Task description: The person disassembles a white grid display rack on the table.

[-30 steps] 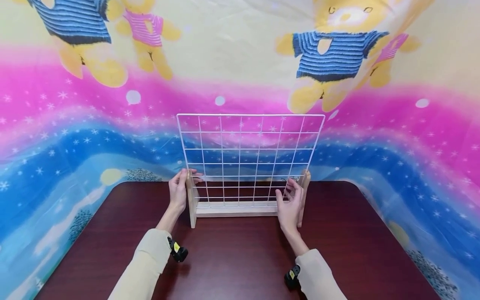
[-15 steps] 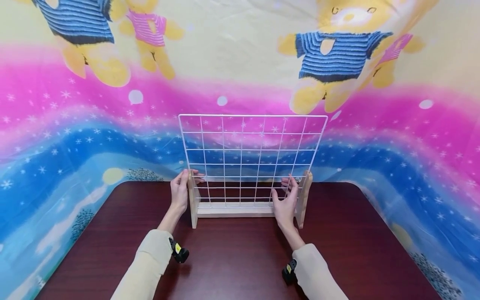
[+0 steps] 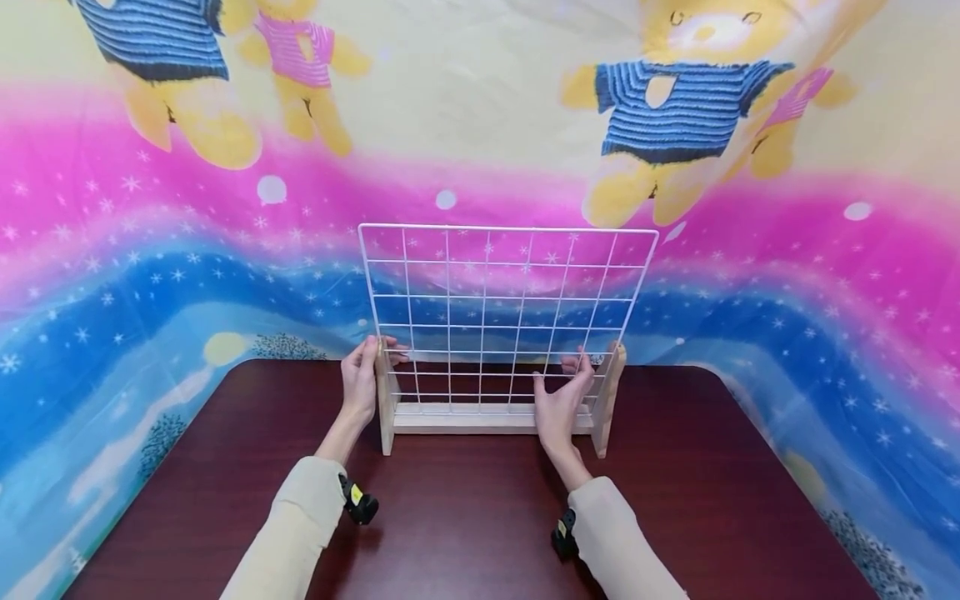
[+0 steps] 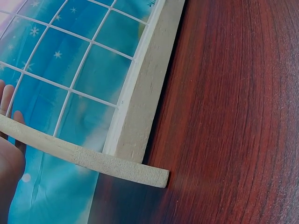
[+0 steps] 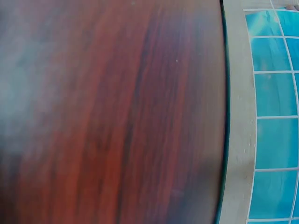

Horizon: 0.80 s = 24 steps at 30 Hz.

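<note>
A white wire grid (image 3: 483, 327) stands upright in a pale wooden base (image 3: 465, 419) with a side piece at each end. The left hand (image 3: 360, 379) grips the left side piece (image 4: 84, 156) near its top, thumb in front and fingers behind. In front of the grid's lower right part is the right hand (image 3: 561, 404), its thumb apart from its fingers, which reach to the wires; whether they touch is unclear. The right side piece (image 3: 609, 400) stands free of that hand. In the right wrist view only the base (image 5: 238, 140) and part of the grid (image 5: 275, 116) show.
The dark red wooden table (image 3: 457, 517) lies under the stand. Behind it and along both sides hangs a colourful cloth (image 3: 465, 100) printed with bears. Black wrist cameras (image 3: 360, 504) sit at both sleeves.
The right hand has moved left, away from the right side piece and along the grid. The left hand keeps its grip on the left side piece.
</note>
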### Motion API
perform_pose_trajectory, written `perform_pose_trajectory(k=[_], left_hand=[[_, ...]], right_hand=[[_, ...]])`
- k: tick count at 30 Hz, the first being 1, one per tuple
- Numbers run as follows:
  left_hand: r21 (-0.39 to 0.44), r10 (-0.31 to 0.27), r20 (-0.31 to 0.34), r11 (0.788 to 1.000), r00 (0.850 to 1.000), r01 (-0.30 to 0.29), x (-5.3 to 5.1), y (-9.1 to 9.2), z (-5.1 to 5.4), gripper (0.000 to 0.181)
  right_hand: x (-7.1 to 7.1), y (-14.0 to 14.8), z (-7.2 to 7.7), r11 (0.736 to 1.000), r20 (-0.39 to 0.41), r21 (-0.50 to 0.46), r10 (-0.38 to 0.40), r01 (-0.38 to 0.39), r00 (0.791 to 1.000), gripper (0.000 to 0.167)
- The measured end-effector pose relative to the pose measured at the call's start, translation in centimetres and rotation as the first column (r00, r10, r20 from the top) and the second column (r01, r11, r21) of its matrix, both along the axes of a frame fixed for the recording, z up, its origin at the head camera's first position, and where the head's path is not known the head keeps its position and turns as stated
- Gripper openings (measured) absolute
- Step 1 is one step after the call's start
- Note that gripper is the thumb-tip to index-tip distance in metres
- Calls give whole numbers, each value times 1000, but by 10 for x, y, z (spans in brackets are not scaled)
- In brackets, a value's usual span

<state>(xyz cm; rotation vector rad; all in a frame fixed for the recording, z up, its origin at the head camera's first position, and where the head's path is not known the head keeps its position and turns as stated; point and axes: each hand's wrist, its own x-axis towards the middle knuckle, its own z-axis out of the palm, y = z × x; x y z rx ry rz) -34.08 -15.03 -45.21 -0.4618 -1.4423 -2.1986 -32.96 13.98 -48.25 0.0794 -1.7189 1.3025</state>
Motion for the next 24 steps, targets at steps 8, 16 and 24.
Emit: perform_pose_trajectory(k=[8,16,24], left_hand=[[20,-1,3,1000,1000,1,1,1,2,47],[10,2,17,1000,1000,-3,-2,3,0,46],[-35,-138,60,989,989,141,0,-9,1,43]], right_hand=[[-5,-5,2,998,3,-34,-60,60,998,79],[-7,-7,3,994,-4,-50,-101,100,995,80],[-9,-10,4,992,36,-24,-121,122,992,76]])
